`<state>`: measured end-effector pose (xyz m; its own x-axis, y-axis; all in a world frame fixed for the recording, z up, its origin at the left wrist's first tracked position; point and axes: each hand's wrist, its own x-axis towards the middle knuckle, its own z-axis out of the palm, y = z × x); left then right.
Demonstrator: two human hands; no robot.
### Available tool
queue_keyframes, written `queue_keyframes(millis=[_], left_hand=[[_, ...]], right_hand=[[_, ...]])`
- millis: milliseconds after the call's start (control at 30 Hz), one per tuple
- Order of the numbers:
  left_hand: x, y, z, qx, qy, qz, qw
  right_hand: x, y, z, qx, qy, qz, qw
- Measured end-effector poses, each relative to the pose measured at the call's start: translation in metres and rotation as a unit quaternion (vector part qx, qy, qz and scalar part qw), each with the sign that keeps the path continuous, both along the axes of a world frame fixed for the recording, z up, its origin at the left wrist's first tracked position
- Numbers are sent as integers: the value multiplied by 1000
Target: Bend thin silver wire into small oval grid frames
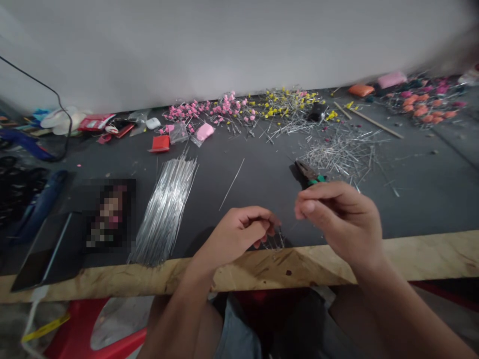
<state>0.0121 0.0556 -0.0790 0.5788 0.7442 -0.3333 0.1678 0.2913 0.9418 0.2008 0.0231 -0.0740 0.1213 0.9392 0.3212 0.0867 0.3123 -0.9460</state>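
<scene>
Close to the table's front edge, the curled fingers of my left hand (249, 232) hold a small cluster of thin bent wires (277, 242). To its right, my right hand (340, 219) is raised with thumb and forefinger pinched together; whatever is between the fingertips is too small to make out. Just beyond that hand lie pliers (307, 172) with green on the handles, which the hand partly hides. A single straight wire (232, 184) rests on the dark tabletop beyond my left hand. Further left lies a thick bundle of straight silvery wires (164, 209).
Along the wall stand heaps of wire stems with pink tips (228, 104), yellow tips (284, 102) and orange tips (422, 107). A pile of loose wire pieces (337, 152) lies behind the pliers. A phone-like device (108, 214) and a dark tablet (48, 249) are at left.
</scene>
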Motion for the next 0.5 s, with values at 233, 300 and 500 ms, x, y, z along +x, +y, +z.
queue_keyframes(millis=[233, 300, 500], left_hand=[[-4, 2, 3, 14, -46, 37, 998], [-7, 3, 2, 11, -47, 52, 997], [-12, 6, -2, -31, -93, 76, 992]], right_hand=[[-3, 2, 5, -15, -100, 138, 985], [-2, 3, 6, -40, -115, 164, 979], [0, 3, 8, -89, -114, 243, 959]])
